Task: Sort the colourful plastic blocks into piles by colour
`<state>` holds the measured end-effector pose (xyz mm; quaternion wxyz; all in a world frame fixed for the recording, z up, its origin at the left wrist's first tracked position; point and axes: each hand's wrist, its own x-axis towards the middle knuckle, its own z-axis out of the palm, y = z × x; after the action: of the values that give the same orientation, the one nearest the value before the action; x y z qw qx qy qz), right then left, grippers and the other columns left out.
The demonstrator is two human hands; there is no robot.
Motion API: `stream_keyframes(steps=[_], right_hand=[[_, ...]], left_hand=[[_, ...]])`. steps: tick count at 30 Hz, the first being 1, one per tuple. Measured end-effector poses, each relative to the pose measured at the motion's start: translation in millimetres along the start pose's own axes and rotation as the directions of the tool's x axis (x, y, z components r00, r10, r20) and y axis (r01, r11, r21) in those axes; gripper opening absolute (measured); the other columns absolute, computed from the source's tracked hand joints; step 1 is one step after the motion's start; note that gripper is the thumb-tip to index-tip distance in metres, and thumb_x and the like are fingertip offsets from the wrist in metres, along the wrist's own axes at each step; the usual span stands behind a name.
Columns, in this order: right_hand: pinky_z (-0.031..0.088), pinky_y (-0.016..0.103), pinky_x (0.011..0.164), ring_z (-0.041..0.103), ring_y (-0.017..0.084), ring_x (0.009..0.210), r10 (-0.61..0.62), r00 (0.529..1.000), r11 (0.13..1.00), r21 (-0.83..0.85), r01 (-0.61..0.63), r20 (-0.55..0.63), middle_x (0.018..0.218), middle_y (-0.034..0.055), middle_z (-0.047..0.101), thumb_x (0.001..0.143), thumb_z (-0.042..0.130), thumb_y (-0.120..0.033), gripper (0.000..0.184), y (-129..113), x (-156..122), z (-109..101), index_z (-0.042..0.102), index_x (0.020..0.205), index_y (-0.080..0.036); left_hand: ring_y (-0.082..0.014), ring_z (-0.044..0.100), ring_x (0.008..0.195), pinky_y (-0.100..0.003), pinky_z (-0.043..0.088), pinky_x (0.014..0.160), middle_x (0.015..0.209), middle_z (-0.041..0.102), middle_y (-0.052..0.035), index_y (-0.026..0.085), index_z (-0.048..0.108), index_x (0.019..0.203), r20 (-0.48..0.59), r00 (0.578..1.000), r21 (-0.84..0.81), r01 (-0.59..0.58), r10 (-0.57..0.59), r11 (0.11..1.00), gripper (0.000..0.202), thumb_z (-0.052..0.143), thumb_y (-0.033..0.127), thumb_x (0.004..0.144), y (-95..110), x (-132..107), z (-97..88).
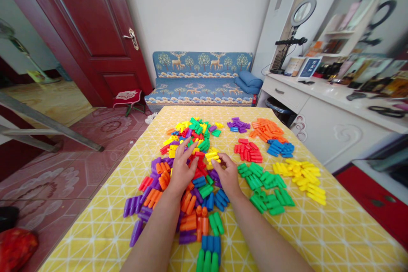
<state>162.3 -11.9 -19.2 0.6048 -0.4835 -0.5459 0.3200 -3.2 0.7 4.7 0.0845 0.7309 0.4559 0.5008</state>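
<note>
My left hand [183, 169] reaches over a mixed pile of coloured plastic building blocks, its fingers spread apart and nothing visible in its grasp. My right hand [227, 173] is closed, with thumb and fingers pinching yellow building blocks [211, 155] at the pile's right side. The blocks look like short ribbed tubes joined side by side. Around my hands lie red blocks [198, 165], orange blocks [188, 202], purple blocks [132, 205] and blue blocks [221, 199]. Nearest me are green blocks [208, 261]. My left hand and forearm hide part of the pile.
Single-colour groups lie to the right: red group [248, 151], green group [264, 180], yellow group [301, 174], orange group [267, 130], blue group [280, 148], with a purple group [238, 125] farther back. A yellow patterned cloth [105, 238] covers the table. Beyond stands a blue sofa [197, 85].
</note>
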Motion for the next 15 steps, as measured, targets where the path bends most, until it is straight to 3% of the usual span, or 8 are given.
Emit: stream_keyframes(steps=[6, 9, 12, 15], right_hand=[[0.05, 0.031, 0.077, 0.063, 0.019, 0.086, 0.037, 0.999, 0.99, 0.133, -0.039, 0.02, 0.1, 0.0052, 0.067, 0.08, 0.06, -0.032, 0.03, 3, -3, 2, 0.06, 0.107, -0.019], [0.051, 0.033, 0.079, 0.064, 0.019, 0.089, 0.037, 0.999, 0.988, 0.148, -0.035, -0.014, 0.103, 0.0068, 0.067, 0.081, 0.06, -0.034, 0.034, -1, -1, -2, 0.056, 0.112, -0.02], [0.051, 0.032, 0.075, 0.063, 0.019, 0.084, 0.035, 0.996, 0.994, 0.103, -0.026, -0.087, 0.098, 0.007, 0.066, 0.079, 0.062, -0.036, 0.034, -9, 7, -19, 0.056, 0.108, -0.019], [0.05, 0.03, 0.068, 0.062, 0.017, 0.075, 0.016, 0.982, 0.999, 0.043, -0.007, -0.189, 0.088, 0.0053, 0.066, 0.077, 0.064, -0.04, 0.035, -16, 21, -53, 0.057, 0.103, -0.018]], left_hand=[[-0.0233, 0.05, 0.123, -0.046, 0.04, 0.105, 0.119, 0.065, -0.0042, 0.027, 0.071, 0.102, 0.135, 0.989, -0.014, -0.062, 0.064, 0.998, 0.027, 0.057, 0.015, 0.083, -7, -2, 3.7], [-0.0237, 0.053, 0.119, -0.048, 0.039, 0.105, 0.115, 0.067, -0.0039, 0.027, 0.072, 0.099, 0.173, 0.983, -0.003, -0.055, 0.054, 0.999, 0.024, 0.058, 0.017, 0.083, -7, -2, 3.9], [-0.024, 0.055, 0.116, -0.05, 0.038, 0.105, 0.115, 0.067, -0.0045, 0.027, 0.073, 0.097, 0.174, 0.984, 0.0, -0.038, 0.037, 0.999, 0.024, 0.058, 0.017, 0.082, -6, -1, 2.9], [-0.0234, 0.056, 0.114, -0.048, 0.04, 0.104, 0.114, 0.068, -0.0046, 0.026, 0.074, 0.096, 0.175, 0.984, -0.009, -0.033, 0.034, 0.999, 0.024, 0.058, 0.016, 0.082, -6, -1, 2.8]])
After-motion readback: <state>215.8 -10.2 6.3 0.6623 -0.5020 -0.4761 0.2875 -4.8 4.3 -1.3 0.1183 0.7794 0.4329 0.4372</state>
